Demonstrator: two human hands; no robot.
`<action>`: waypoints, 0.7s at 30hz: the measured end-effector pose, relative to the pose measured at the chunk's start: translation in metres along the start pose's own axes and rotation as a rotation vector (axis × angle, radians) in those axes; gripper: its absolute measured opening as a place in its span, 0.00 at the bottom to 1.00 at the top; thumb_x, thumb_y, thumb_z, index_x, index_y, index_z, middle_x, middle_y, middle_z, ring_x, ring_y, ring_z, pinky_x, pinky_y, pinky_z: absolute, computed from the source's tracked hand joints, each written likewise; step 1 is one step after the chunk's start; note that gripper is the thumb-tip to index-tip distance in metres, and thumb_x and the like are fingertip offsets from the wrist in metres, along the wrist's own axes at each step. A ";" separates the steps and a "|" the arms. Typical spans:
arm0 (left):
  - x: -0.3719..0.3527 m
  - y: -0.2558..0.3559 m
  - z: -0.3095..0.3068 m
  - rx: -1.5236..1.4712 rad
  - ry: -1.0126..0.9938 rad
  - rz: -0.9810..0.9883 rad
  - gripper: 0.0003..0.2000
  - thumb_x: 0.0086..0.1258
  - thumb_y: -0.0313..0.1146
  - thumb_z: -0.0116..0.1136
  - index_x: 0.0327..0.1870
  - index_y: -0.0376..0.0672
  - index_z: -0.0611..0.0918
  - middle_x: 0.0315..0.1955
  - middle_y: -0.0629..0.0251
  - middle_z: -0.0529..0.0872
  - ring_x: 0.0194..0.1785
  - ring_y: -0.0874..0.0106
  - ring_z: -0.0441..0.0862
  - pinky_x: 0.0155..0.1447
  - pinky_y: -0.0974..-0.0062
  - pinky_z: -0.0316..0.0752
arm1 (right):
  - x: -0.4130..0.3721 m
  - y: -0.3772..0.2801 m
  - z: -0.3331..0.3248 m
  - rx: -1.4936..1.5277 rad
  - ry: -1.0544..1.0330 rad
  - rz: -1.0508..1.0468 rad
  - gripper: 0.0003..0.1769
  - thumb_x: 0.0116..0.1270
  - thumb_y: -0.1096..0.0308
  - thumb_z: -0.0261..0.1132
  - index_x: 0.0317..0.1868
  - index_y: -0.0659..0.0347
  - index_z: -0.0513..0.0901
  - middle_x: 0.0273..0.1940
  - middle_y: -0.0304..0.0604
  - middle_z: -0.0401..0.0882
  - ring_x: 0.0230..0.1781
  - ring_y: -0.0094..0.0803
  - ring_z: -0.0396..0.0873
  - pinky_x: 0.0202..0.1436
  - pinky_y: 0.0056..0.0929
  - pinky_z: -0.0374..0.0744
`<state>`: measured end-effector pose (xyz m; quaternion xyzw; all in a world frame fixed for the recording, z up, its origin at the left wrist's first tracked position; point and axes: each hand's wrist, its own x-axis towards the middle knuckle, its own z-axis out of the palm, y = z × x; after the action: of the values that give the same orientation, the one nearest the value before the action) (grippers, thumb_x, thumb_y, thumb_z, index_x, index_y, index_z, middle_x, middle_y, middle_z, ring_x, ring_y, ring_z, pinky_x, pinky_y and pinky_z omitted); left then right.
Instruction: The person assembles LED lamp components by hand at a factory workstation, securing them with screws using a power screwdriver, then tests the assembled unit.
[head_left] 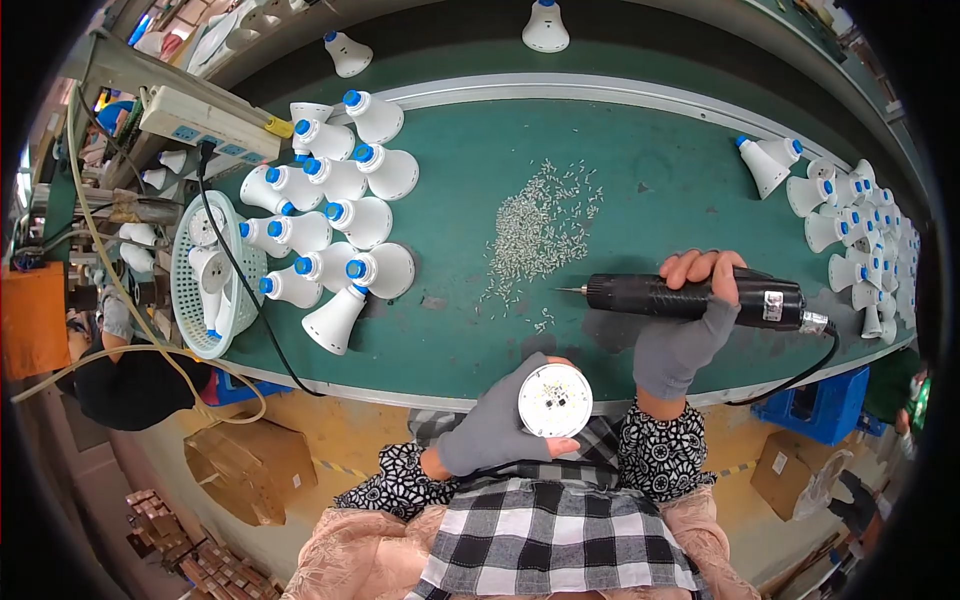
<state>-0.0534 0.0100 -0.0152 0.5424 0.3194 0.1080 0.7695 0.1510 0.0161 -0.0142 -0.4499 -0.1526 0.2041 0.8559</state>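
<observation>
My left hand (495,425), in a grey fingerless glove, grips a white lamp housing (556,400) near the table's front edge. Its round face points up at me and shows small dark parts near the middle. My right hand (690,320), gloved the same way, is wrapped around a black electric screwdriver (650,297). The screwdriver lies level, its thin bit pointing left. Just beyond that bit, a loose heap of small silvery screws (535,230) is spread over the green tabletop (450,150). The bit and the lamp housing are apart.
White lamp housings with blue caps (340,225) cluster at the left, and many more (865,225) crowd the right end. A pale green basket (240,315) holds several white parts. A power strip (205,125) feeds a black cord across the left. Blue stools (820,405) stand below.
</observation>
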 end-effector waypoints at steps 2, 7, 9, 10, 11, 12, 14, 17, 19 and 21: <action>0.000 -0.001 -0.002 0.003 0.013 0.002 0.36 0.51 0.37 0.78 0.61 0.40 0.72 0.50 0.66 0.79 0.55 0.76 0.76 0.60 0.75 0.71 | -0.001 0.005 0.004 0.007 0.013 -0.008 0.10 0.69 0.64 0.58 0.38 0.62 0.70 0.27 0.39 0.68 0.28 0.30 0.71 0.38 0.35 0.73; 0.001 -0.001 -0.004 0.013 0.040 0.003 0.36 0.51 0.37 0.78 0.61 0.40 0.72 0.50 0.66 0.79 0.56 0.75 0.76 0.61 0.75 0.71 | -0.001 0.015 0.009 -0.008 -0.010 -0.017 0.09 0.70 0.64 0.57 0.38 0.61 0.71 0.28 0.38 0.68 0.29 0.30 0.71 0.41 0.35 0.73; 0.000 0.000 -0.005 -0.001 0.040 0.000 0.36 0.51 0.37 0.77 0.62 0.40 0.72 0.51 0.67 0.79 0.56 0.75 0.76 0.61 0.75 0.70 | -0.002 0.018 0.006 -0.017 -0.058 0.000 0.09 0.74 0.63 0.55 0.38 0.59 0.71 0.30 0.37 0.68 0.31 0.29 0.70 0.45 0.34 0.71; 0.000 0.000 -0.006 -0.007 0.040 0.000 0.36 0.51 0.37 0.77 0.62 0.40 0.72 0.51 0.67 0.78 0.56 0.75 0.75 0.61 0.75 0.70 | -0.001 0.018 0.006 -0.020 -0.058 0.004 0.09 0.73 0.63 0.56 0.38 0.59 0.71 0.31 0.37 0.68 0.31 0.29 0.70 0.46 0.34 0.71; 0.000 0.000 -0.007 -0.025 0.041 0.006 0.36 0.50 0.36 0.77 0.62 0.40 0.72 0.52 0.67 0.78 0.56 0.75 0.75 0.62 0.75 0.70 | -0.001 0.018 0.005 -0.023 -0.058 0.010 0.09 0.73 0.63 0.56 0.38 0.59 0.71 0.31 0.37 0.68 0.31 0.29 0.70 0.46 0.34 0.71; 0.000 -0.001 -0.008 -0.041 0.041 0.012 0.36 0.50 0.36 0.77 0.62 0.40 0.72 0.52 0.67 0.78 0.57 0.75 0.75 0.62 0.75 0.70 | -0.001 0.018 0.005 -0.026 -0.056 0.014 0.09 0.73 0.63 0.56 0.39 0.59 0.71 0.31 0.37 0.68 0.31 0.29 0.70 0.46 0.34 0.71; 0.000 -0.001 -0.011 -0.055 0.063 0.040 0.36 0.50 0.35 0.77 0.61 0.40 0.72 0.53 0.67 0.77 0.58 0.76 0.74 0.62 0.75 0.69 | 0.000 0.012 0.006 -0.021 0.017 0.026 0.09 0.72 0.63 0.56 0.38 0.60 0.71 0.29 0.37 0.68 0.30 0.29 0.70 0.43 0.35 0.72; 0.006 0.000 -0.019 -0.014 0.112 0.152 0.36 0.49 0.34 0.76 0.61 0.39 0.72 0.58 0.64 0.74 0.62 0.75 0.71 0.65 0.75 0.67 | 0.003 -0.005 0.000 0.064 0.066 0.076 0.10 0.71 0.62 0.56 0.38 0.60 0.71 0.29 0.37 0.67 0.30 0.29 0.69 0.43 0.34 0.71; 0.010 0.003 -0.019 -0.045 0.120 0.189 0.36 0.48 0.35 0.76 0.61 0.39 0.72 0.62 0.62 0.72 0.64 0.73 0.69 0.67 0.74 0.66 | 0.006 -0.020 -0.002 0.134 0.079 0.121 0.10 0.72 0.62 0.56 0.39 0.59 0.71 0.30 0.36 0.67 0.30 0.27 0.67 0.43 0.32 0.70; 0.013 0.008 -0.018 -0.040 0.105 0.224 0.36 0.48 0.36 0.76 0.61 0.38 0.73 0.65 0.60 0.70 0.66 0.71 0.69 0.67 0.72 0.65 | 0.005 -0.033 -0.002 0.194 0.103 0.144 0.08 0.72 0.64 0.58 0.39 0.59 0.71 0.30 0.35 0.65 0.30 0.26 0.66 0.43 0.30 0.70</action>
<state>-0.0527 0.0331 -0.0169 0.5530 0.2942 0.2279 0.7455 0.1633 0.0002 0.0123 -0.3848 -0.0552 0.2553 0.8852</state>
